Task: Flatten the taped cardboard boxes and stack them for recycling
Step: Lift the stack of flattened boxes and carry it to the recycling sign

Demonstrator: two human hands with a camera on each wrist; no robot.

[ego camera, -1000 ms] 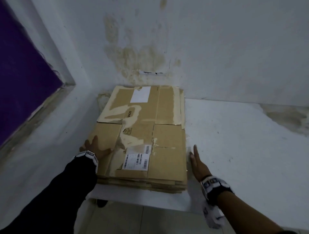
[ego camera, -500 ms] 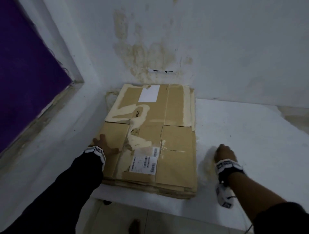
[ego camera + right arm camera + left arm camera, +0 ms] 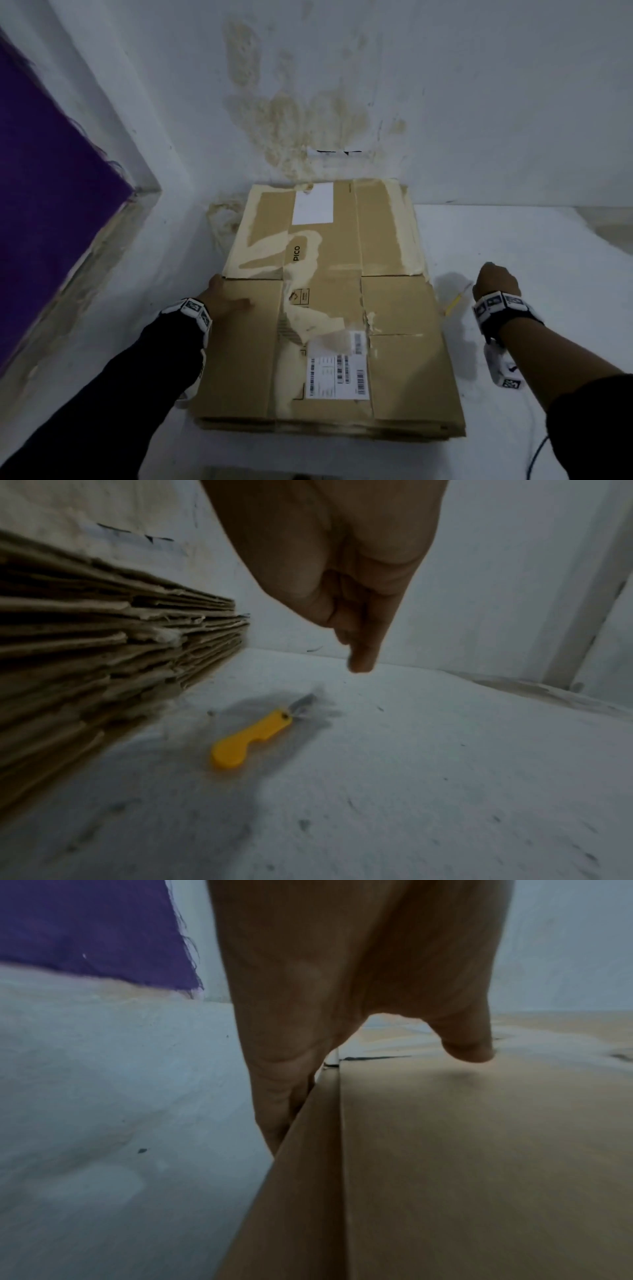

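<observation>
A stack of flattened cardboard boxes (image 3: 325, 308) with torn tape and shipping labels lies on a white ledge, its far end against the wall. My left hand (image 3: 226, 298) rests at the stack's left edge. In the left wrist view its thumb (image 3: 469, 1047) lies on the top sheet (image 3: 479, 1150) and straight fingers run down the side. My right hand (image 3: 496, 281) hovers to the right of the stack, fingers hanging down and holding nothing. Under it a yellow-handled knife (image 3: 454, 303) lies on the ledge. The right wrist view shows the knife (image 3: 250, 737) beside the stack's layered edge (image 3: 85, 656), below my fingertips (image 3: 358, 664).
The white ledge (image 3: 531, 240) stretches to the right of the stack. A stained white wall (image 3: 342, 102) closes the back. A purple panel (image 3: 51, 205) stands at the left. The ledge's front edge runs just below the stack, with floor beneath.
My right hand left the stack's right side, moved out to the right and rose off the ledge, and the yellow knife now shows beneath it. The left hand stays at the left edge.
</observation>
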